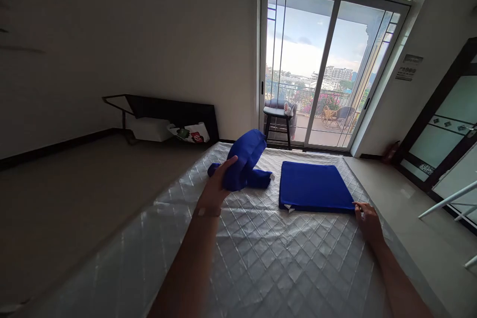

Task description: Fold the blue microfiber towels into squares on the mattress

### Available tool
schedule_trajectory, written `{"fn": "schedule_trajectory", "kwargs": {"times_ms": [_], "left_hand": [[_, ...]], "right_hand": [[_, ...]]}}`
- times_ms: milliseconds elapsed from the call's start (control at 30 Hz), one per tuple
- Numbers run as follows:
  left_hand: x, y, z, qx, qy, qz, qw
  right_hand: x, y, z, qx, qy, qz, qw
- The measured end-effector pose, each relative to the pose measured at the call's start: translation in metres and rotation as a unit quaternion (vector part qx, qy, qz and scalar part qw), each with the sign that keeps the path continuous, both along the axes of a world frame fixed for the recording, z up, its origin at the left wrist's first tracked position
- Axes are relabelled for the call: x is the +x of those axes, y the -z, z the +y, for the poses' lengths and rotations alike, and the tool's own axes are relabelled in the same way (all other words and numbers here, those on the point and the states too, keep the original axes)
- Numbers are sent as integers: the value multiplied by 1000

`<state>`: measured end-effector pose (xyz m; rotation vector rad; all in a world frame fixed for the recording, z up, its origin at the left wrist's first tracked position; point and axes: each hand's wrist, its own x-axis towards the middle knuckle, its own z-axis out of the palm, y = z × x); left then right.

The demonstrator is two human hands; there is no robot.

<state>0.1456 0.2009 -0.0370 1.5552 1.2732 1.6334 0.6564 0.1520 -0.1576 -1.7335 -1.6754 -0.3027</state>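
On a quilted, plastic-wrapped mattress (261,253) lie two blue cloth items. My left hand (215,186) grips a crumpled blue cloth (244,161) and lifts part of it off the mattress, while its other end rests on the surface. To the right lies a neatly folded blue cloth (313,186), flat and square. My right hand (367,218) rests by its near right corner, fingertips touching the edge; the fingers look loosely curled.
A glass sliding door (324,69) stands beyond the mattress, with a stool (278,121) outside it. A dark frame (167,109) leans on the left wall over a white box and a bag (190,133). Tiled floor runs along the right.
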Motion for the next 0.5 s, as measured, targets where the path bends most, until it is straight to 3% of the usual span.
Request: {"fn": "schedule_trajectory", "kwargs": {"times_ms": [133,233,367,500], "left_hand": [[21,-21,-14,14,7,0,1000],[37,-34,-16,-42,41,-164,985],[53,-51,-20,-110,103,-346,926],[65,-66,-31,-147,176,-461,858]], "right_hand": [[1,1,1,7,-6,-9,1000],[2,2,2,10,-4,-24,1000],[-2,-3,-4,14,9,-51,999],[-23,-27,-15,11,34,-55,998]]}}
